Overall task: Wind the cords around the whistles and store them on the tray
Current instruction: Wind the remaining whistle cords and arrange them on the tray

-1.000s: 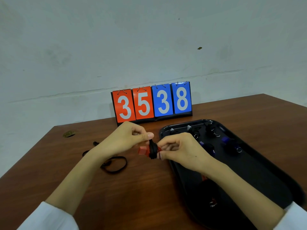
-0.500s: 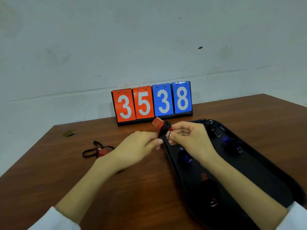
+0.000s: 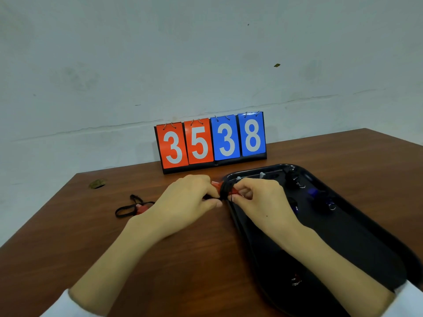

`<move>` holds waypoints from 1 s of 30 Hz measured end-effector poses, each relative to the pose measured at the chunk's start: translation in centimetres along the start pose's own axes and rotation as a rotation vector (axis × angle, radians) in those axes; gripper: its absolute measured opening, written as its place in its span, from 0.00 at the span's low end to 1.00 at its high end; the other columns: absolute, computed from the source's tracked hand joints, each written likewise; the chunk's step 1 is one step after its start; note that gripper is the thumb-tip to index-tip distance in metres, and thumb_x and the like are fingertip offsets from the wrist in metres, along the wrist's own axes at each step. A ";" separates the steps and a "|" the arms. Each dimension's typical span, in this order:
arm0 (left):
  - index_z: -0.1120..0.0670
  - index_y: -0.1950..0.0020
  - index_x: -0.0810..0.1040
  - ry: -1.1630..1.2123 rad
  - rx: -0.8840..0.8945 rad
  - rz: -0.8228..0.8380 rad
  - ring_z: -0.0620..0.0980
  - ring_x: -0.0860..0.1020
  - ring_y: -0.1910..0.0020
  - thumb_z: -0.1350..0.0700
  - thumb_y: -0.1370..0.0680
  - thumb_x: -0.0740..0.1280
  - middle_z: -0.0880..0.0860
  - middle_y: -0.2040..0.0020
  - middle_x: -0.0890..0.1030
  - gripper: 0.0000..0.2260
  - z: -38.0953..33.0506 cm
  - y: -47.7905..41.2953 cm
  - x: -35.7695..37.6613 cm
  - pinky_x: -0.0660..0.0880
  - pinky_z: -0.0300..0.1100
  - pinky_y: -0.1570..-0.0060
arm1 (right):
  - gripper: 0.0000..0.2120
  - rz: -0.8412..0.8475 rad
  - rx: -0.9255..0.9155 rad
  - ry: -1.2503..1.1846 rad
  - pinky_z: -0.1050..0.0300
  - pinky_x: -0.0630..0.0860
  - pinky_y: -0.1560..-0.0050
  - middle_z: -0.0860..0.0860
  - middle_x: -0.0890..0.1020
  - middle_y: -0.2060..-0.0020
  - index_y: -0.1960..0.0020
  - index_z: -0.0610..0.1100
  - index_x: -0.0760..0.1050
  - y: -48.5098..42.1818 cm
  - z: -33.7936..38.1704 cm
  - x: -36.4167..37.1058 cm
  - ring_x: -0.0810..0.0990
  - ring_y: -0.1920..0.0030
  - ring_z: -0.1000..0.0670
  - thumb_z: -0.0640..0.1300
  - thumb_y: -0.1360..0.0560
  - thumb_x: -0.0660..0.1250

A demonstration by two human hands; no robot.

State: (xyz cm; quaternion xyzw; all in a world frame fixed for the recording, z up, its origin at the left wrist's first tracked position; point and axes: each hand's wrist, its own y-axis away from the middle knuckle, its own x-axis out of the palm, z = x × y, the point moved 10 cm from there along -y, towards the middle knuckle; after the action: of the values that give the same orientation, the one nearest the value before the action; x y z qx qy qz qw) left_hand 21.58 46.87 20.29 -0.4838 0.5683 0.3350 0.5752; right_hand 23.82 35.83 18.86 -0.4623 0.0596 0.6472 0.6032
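Observation:
Between my two hands I hold a red whistle (image 3: 218, 185) with black cord wound thickly around its middle. My right hand (image 3: 258, 197) pinches its right end, and my left hand (image 3: 187, 197) pinches the cord's end at the whistle's lower left. All this is just above the near-left rim of the black tray (image 3: 366, 243). Several wound whistles, blue (image 3: 314, 192) and black (image 3: 291, 177), lie at the tray's far end. Another red whistle (image 3: 141, 208) with a loose black cord lies on the table to the left.
A flip scoreboard (image 3: 211, 141) reading 3538 stands at the back against the wall. A small hole or fitting (image 3: 97, 183) marks the table's far-left corner. A dark wound whistle with a ring (image 3: 296, 280) lies in the tray's near part.
Both hands shifted right from the table centre to the tray's edge with the red whistle. My left hand went from beside the whistle to pinching the cord end under it.

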 end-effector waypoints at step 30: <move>0.49 0.55 0.82 0.775 -0.326 -0.487 0.41 0.82 0.65 0.62 0.27 0.70 0.46 0.61 0.83 0.08 3.5 1.1 -0.2 0.79 0.36 0.59 | 0.06 -0.069 -0.117 0.088 0.55 0.78 0.55 0.53 0.81 0.62 0.53 0.46 0.81 0.6 1.8 -0.4 0.78 0.62 0.55 0.46 0.27 0.69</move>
State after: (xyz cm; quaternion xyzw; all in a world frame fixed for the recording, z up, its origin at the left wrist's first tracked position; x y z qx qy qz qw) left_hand 21.70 50.48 19.91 -0.7756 0.5512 0.0703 0.2995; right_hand 22.32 36.54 19.92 -0.5267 0.0323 0.6076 0.5937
